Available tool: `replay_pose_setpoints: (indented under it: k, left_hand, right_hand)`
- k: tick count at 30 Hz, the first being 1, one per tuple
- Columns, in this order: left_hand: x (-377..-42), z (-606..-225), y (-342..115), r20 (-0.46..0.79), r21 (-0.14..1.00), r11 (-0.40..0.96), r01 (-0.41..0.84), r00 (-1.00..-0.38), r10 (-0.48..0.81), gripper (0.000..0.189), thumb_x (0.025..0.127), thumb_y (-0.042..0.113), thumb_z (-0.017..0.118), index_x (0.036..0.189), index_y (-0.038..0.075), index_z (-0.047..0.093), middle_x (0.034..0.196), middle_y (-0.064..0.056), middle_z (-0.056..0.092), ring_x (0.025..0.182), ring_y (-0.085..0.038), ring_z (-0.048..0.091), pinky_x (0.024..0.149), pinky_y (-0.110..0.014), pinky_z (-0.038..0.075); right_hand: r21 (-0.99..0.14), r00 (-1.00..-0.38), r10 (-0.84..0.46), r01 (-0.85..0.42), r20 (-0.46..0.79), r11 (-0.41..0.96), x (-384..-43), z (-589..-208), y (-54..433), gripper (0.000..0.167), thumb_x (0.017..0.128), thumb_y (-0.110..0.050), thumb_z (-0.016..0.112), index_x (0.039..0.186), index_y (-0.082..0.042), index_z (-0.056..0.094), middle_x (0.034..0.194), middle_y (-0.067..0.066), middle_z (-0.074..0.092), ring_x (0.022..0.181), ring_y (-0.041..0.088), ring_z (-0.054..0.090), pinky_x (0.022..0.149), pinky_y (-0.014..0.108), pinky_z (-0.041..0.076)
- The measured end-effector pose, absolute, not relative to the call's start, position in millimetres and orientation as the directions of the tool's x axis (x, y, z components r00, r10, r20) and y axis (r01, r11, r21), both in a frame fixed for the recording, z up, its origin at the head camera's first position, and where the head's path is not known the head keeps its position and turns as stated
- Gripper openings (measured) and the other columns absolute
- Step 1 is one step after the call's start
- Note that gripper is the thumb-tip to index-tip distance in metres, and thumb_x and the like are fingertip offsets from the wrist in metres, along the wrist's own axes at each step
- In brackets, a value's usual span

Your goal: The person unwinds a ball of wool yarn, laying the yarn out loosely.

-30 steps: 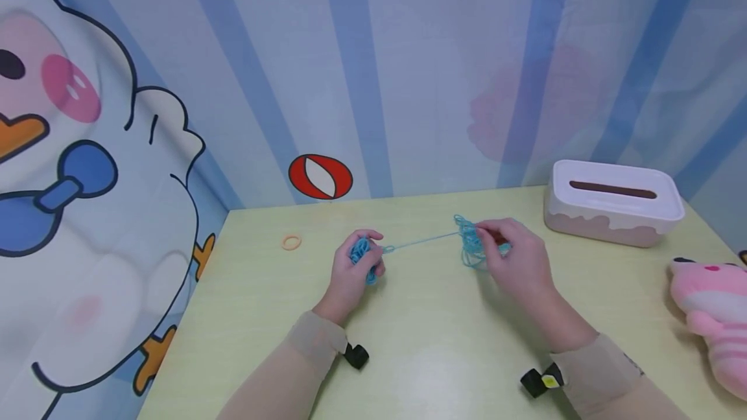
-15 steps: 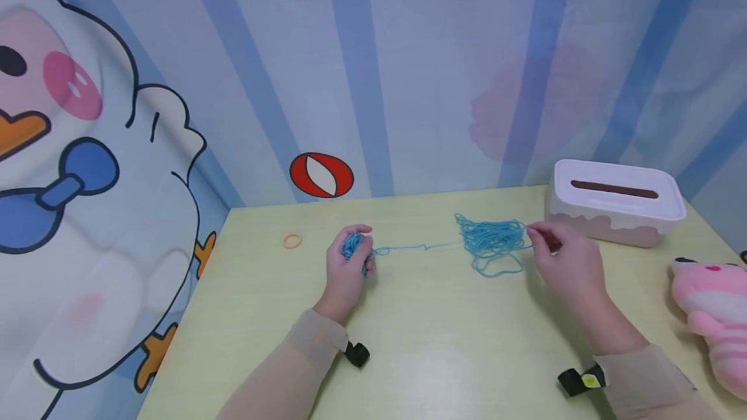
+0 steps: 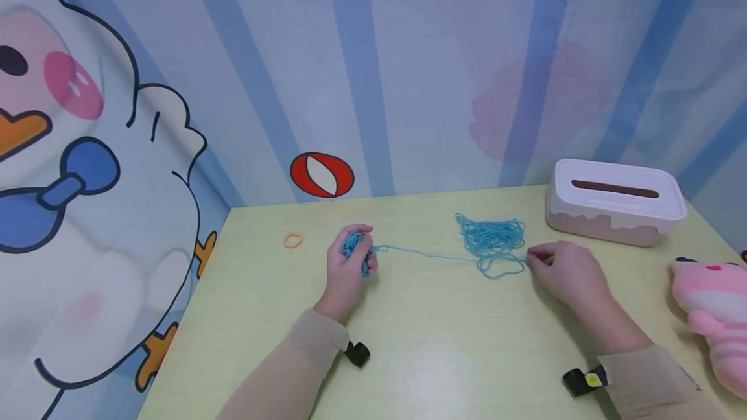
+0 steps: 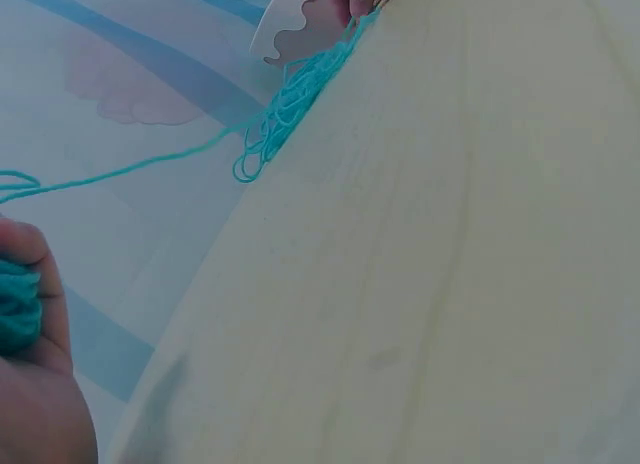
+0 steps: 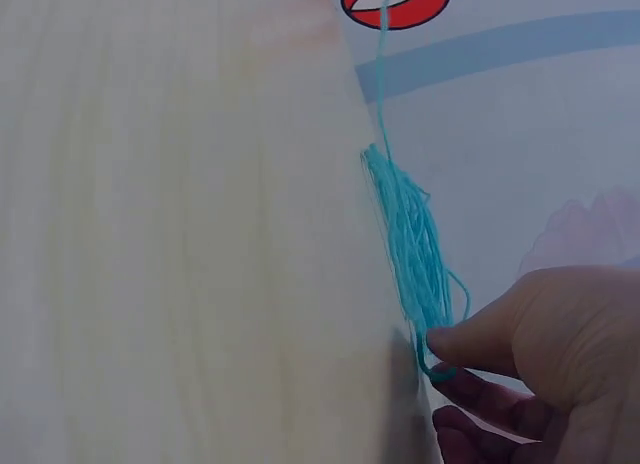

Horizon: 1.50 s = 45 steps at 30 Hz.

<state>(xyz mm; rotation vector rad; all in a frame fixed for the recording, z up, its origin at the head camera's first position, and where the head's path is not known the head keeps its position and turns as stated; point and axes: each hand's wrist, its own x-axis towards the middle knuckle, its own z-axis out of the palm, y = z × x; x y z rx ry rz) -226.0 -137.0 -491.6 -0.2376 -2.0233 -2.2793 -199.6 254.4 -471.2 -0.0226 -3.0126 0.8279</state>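
My left hand (image 3: 345, 271) grips a wad of blue yarn (image 3: 353, 245), its fingers curled round it above the table. From that wad a single strand (image 3: 428, 254) runs right to a loose heap of the same yarn (image 3: 493, 236) lying on the table. Just right of the heap, my right hand (image 3: 569, 271) pinches a strand between thumb and forefinger. The right wrist view shows the pinched yarn loop (image 5: 436, 372) at those fingertips. In the left wrist view only part of the held wad (image 4: 18, 306) shows.
An orange ring (image 3: 292, 240) lies left of the left hand. At the back right stands a white and pink tissue box (image 3: 615, 203). A pink plush toy (image 3: 712, 323) lies at the right edge. A printed curtain (image 3: 420, 70) rises behind the table (image 3: 408, 368).
My right hand first moved right, leaving the yarn heap spread on the table, then came slightly nearer with a strand. The strand between the hands has slackened. My left hand shifted slightly left.
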Motion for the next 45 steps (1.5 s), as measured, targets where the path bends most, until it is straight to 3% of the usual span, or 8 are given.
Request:
replay_pose_setpoints:
  k: [4,9,13,18,22,29,40,45]
  left_hand:
    - [-227.1,-493.2,-137.4,0.170,0.980,-0.116,0.162,-0.984,0.061,0.018,0.115,0.023,0.059,0.129,0.014,0.065,0.090,-0.003,0.058,0.069,-0.016,0.055,0.064,-0.022,0.054]
    - [-228.0,-493.7,-137.9,0.170,0.980,-0.118,0.160,-0.982,0.082,0.018,0.115,0.024,0.059,0.129,0.015,0.065,0.092,-0.003,0.059,0.069,-0.016,0.056,0.064,-0.022,0.054]
    - [-229.1,-494.5,-139.3,0.183,0.978,-0.122,0.171,-0.978,0.095,0.018,0.115,0.022,0.059,0.129,0.012,0.065,0.092,-0.004,0.059,0.069,-0.015,0.055,0.063,-0.022,0.053]
    - [-228.3,-494.5,-140.4,0.192,0.976,-0.126,0.178,-0.974,0.116,0.018,0.114,0.020,0.060,0.129,0.011,0.064,0.092,-0.002,0.059,0.070,-0.015,0.056,0.064,-0.022,0.054]
    - [-226.4,-494.1,-138.9,0.201,0.975,-0.123,0.185,-0.970,0.138,0.019,0.114,0.020,0.060,0.130,0.010,0.064,0.091,-0.002,0.060,0.069,-0.015,0.056,0.065,-0.022,0.055]
    - [-225.9,-493.0,-135.1,0.190,0.979,-0.096,0.178,-0.972,0.138,0.028,0.114,0.022,0.061,0.135,0.004,0.061,0.090,-0.004,0.061,0.069,-0.015,0.057,0.065,-0.021,0.055]
    - [-229.3,-495.0,-136.6,0.214,0.974,-0.102,0.203,-0.971,0.105,0.023,0.114,0.018,0.061,0.130,0.002,0.063,0.086,-0.002,0.059,0.066,-0.015,0.055,0.061,-0.022,0.051]
    - [-228.4,-494.3,-138.1,0.206,0.977,-0.089,0.196,-0.970,0.127,0.034,0.114,0.022,0.061,0.133,-0.005,0.064,0.084,-0.002,0.061,0.069,-0.016,0.058,0.065,-0.021,0.055]
  right_hand:
    - [-0.549,-0.997,0.004,-0.042,0.082,0.835,-198.9,-469.9,246.0,0.039,0.100,-0.012,0.061,0.135,-0.002,0.075,0.136,0.033,0.069,0.106,0.046,0.066,0.088,0.059,0.055]
    - [-0.652,-0.956,0.025,-0.180,0.292,0.737,-196.5,-466.4,222.6,0.037,0.097,-0.008,0.058,0.129,-0.001,0.076,0.138,0.031,0.066,0.128,0.053,0.058,0.104,0.070,0.047]
    - [-0.626,-0.887,-0.070,-0.376,0.457,0.684,-198.2,-468.9,183.7,0.032,0.101,-0.010,0.065,0.130,-0.001,0.076,0.135,0.026,0.073,0.130,0.051,0.066,0.109,0.068,0.052]
    - [-0.604,-0.873,-0.287,-0.482,0.394,0.635,-202.0,-470.2,122.8,0.042,0.110,-0.020,0.068,0.150,-0.007,0.066,0.147,0.014,0.072,0.140,0.041,0.067,0.115,0.061,0.055]
    - [-0.622,-0.884,-0.360,-0.466,0.299,0.629,-207.6,-471.1,85.0,0.049,0.111,-0.025,0.067,0.156,-0.007,0.060,0.144,0.009,0.075,0.139,0.035,0.069,0.115,0.056,0.056]
    - [-0.619,-0.909,-0.279,-0.415,0.309,0.667,-210.8,-467.8,70.9,0.023,0.108,-0.021,0.071,0.126,-0.010,0.082,0.114,0.007,0.083,0.098,0.023,0.078,0.086,0.044,0.065]
    - [-0.651,-0.910,-0.116,-0.368,0.397,0.664,-202.1,-452.2,126.1,0.020,0.108,-0.017,0.071,0.122,-0.009,0.083,0.106,0.007,0.085,0.094,0.026,0.079,0.071,0.034,0.059]
    - [-0.669,-0.901,-0.038,-0.348,0.431,0.656,-199.0,-448.4,154.1,0.019,0.106,-0.015,0.073,0.120,-0.007,0.083,0.102,0.009,0.086,0.091,0.027,0.080,0.075,0.035,0.063]
